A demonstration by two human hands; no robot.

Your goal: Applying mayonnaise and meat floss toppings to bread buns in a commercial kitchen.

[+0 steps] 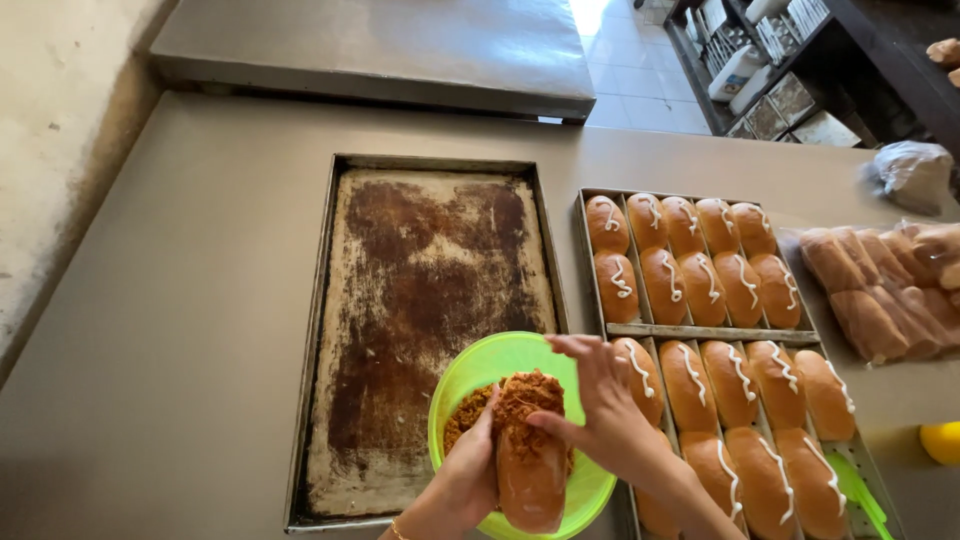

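A wide grey bench [180, 300] carries a large, dark-stained empty baking tray [430, 300] at centre. To its right sit two trays of long buns: the far tray [590, 260] holds two rows of glazed buns with white icing lines [685, 258], and the near tray [850, 455] holds more of the same, with a green scraper [860, 495] lying at its near right corner. Further right lie bagged buns [880, 285] in clear plastic, with a yellow object [942, 442] at the edge.

A lime-green bowl [480, 365] overlaps the near right corner of the empty tray and holds brown shredded floss [462, 412]. Over the bowl, a long bun [530, 465] lies with its long axis running near to far, its far end coated in floss. The left hand [470, 470] closes its grip around the bun's left side. The right hand [600, 400] pinches the floss-covered far end with thumb and fingertips, the other fingers spread loosely above it.
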